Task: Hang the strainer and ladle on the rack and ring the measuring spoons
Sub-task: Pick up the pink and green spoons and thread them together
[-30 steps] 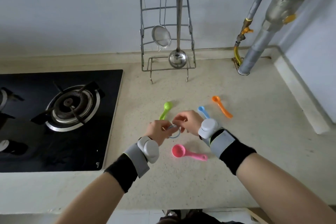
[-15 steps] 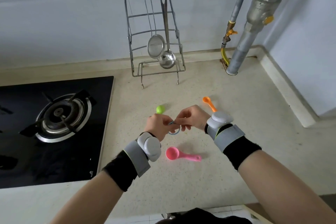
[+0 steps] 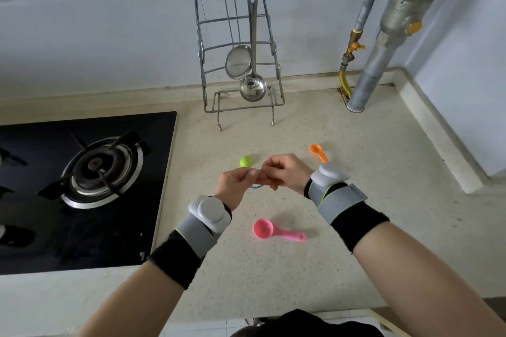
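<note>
Round steel mesh strainer (image 3: 238,62) and steel ladle (image 3: 253,87) hung on wire rack (image 3: 269,35); before rack, both hands' fingers (image 3: 269,172) pinch pale-blue ring (image 3: 256,186); pink (image 3: 276,231), orange (image 3: 318,152), green (image 3: 246,161) plastic measuring spoons unringed on bench (image 3: 356,172).

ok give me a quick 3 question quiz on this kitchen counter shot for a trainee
1. True or false: the strainer and ladle hang on the rack.
2. What do the left hand and right hand hold between them?
A. a pink spoon
B. a blue ring
C. a ladle
3. Which spoon lies nearest the person, in front of the hands?

Key
1. True.
2. B, the blue ring.
3. The pink measuring spoon; the orange spoon and green spoon lie beyond the hands.
</note>
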`<state>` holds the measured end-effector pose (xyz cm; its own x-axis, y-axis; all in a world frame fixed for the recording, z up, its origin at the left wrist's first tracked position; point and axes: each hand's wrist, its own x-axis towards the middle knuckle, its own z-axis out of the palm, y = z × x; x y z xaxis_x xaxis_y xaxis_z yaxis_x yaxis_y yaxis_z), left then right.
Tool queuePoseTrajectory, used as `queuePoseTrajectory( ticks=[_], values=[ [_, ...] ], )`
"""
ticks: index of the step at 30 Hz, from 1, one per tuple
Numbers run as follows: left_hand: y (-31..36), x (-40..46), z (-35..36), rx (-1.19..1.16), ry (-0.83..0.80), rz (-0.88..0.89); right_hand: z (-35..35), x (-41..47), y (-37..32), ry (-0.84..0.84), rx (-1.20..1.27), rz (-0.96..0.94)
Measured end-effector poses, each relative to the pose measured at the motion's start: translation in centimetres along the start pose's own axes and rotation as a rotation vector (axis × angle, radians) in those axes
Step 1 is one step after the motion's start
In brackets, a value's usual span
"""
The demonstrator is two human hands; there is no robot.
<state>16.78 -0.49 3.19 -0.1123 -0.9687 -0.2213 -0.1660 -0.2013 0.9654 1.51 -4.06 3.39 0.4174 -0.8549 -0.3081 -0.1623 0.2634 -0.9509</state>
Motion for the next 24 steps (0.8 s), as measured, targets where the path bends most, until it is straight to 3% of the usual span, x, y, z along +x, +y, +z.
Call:
queuePoseTrajectory(
  ticks=[5, 9, 12, 15, 19, 24],
  values=[
    [-0.7, -0.1, -1.0, -0.051, -0.111, -0.046, -0.1, 0.3, 0.2, 0.019, -0.103, 0.022],
    [-1.4, -0.2, -1.7, 0.015, -0.16, -0.06, 0.1, 0.2, 1.5, 0.059, -0.301, 0.15],
    [-2.3, -0.7, -2.1, 0.1, -0.196, -0.114, 0.8, 0.1, 2.3, -0.044, -0.447, 0.219],
    [-2.8, -1.4, -2.6, 0.042, -0.21, -0.12, 1.6, -0.1, 2.6, -0.153, -0.589, 0.247],
    [-2.4, -1.7, -3.2, -0.026, -0.231, -0.089, 3.0, -0.5, 2.8, -0.328, -0.977, 0.253],
    [-1.8, -1.9, -3.7, -0.063, -0.207, -0.054, 4.5, 0.0, 3.2, -0.383, -1.181, 0.233]
  ],
)
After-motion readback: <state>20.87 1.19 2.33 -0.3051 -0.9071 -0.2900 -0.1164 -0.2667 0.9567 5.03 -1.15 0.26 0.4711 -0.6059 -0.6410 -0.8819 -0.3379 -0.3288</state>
